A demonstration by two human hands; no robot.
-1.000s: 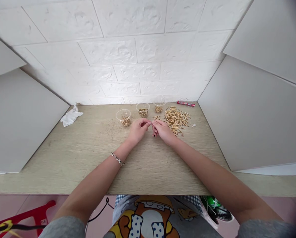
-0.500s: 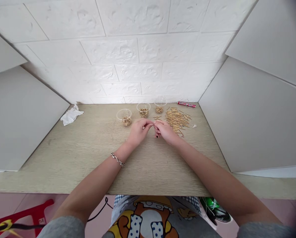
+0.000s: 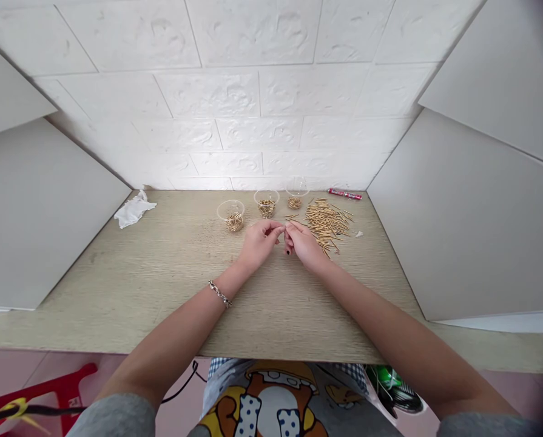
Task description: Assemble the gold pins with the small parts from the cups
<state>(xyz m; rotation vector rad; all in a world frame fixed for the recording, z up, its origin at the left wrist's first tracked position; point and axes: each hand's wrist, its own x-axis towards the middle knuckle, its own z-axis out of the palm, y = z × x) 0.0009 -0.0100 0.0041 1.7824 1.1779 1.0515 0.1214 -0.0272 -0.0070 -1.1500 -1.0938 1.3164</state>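
- I have the left hand with its thumb and forefinger pinched together, the tips meeting those of the right hand or very near them; any piece in that pinch is too small for me to make out.
- The right hand is nearly closed, thumb against forefinger and the other fingers curled under; I cannot tell from here whether it grips anything.
- The gold-coloured rods lie in a loose heap on the tabletop, just beyond the right hand and to its right; a few loose rods lie left of the heap, near the fingertips.
- I count 3 clear cups behind the hands: the left cup, the middle cup and the right cup; each holds small gold-coloured pieces.
- Near the wall, I see a red tube behind the heap; a small white scrap lies to the heap's right.
- A crumpled white tissue sits well apart, far to the left; a chain bracelet circles the left wrist.
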